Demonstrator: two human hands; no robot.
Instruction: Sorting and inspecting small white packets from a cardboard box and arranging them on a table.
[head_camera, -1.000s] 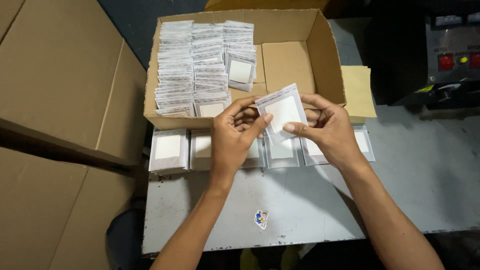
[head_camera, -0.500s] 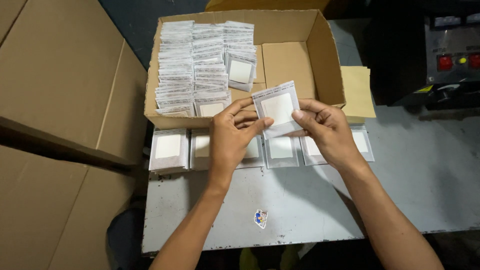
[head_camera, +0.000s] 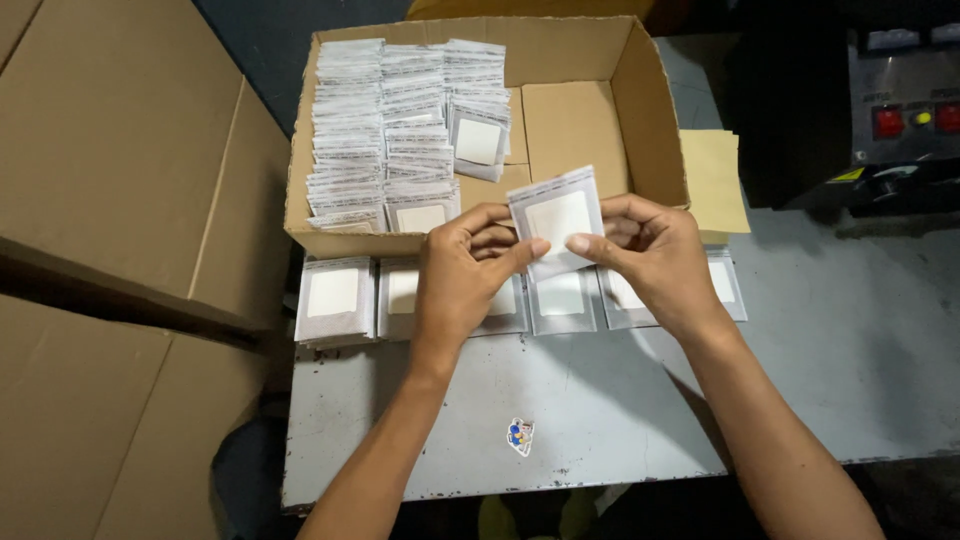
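Both hands pinch one small clear packet (head_camera: 556, 222) with a white square inside. The left hand (head_camera: 468, 270) grips its lower left edge, the right hand (head_camera: 650, 255) its lower right. Just beyond them sits a cardboard box (head_camera: 640, 110) of stacked packets (head_camera: 385, 130).

Upright clear pouch (head_camera: 556, 220), white insert

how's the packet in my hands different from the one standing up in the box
The held packet is off every surface, pinched between left hand and right hand; the boxed packet is touched by no hand and leans among the stacks in the cardboard box. The held one tilts slightly; the boxed one sits straighter. Both are small clear pouches with a white square inside.
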